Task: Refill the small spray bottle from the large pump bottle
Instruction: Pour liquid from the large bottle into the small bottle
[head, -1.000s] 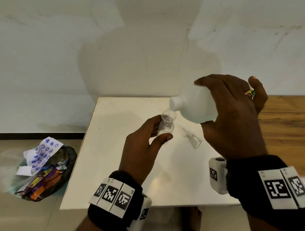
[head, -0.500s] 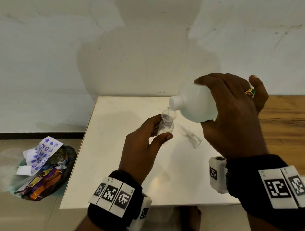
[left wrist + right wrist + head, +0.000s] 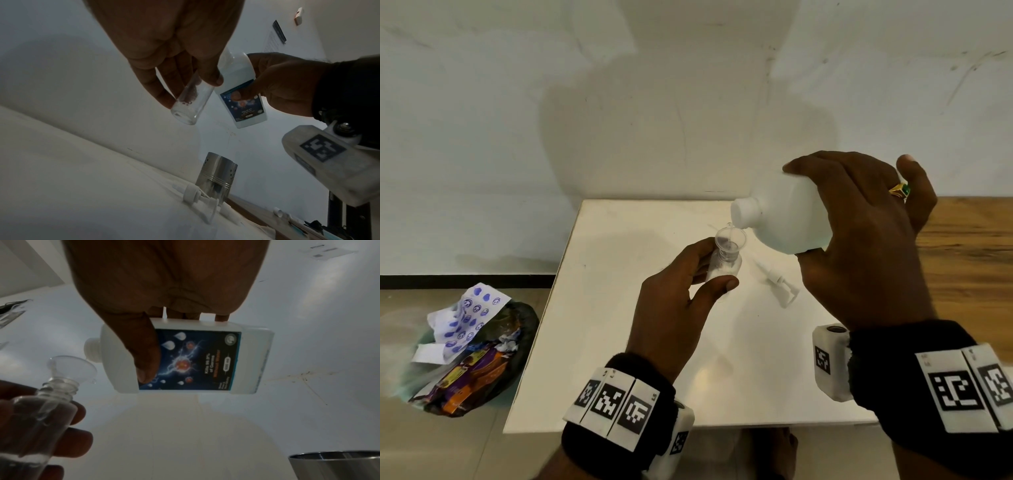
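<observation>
My left hand (image 3: 688, 291) grips the small clear spray bottle (image 3: 724, 267) upright above the white table (image 3: 619, 308). A clear funnel (image 3: 730, 238) sits in its neck. My right hand (image 3: 859, 240) holds the large white bottle (image 3: 787, 216) tipped on its side, its open neck (image 3: 744, 212) just over the funnel. A thin stream runs from the neck into the funnel. The right wrist view shows the large bottle's blue label (image 3: 197, 360) and the funnel (image 3: 72, 368). In the left wrist view the small bottle's base (image 3: 185, 113) points down, with little liquid visible.
A white pump head (image 3: 779, 284) lies on the table right of the small bottle. A steel cup (image 3: 216, 177) stands behind it. A bin bag of wrappers (image 3: 469, 349) sits on the floor at the left. A wooden surface (image 3: 969, 260) adjoins the table's right side.
Both hands hold nearly still. The large bottle stays tipped over the funnel, its neck a touch lower than a second ago.
</observation>
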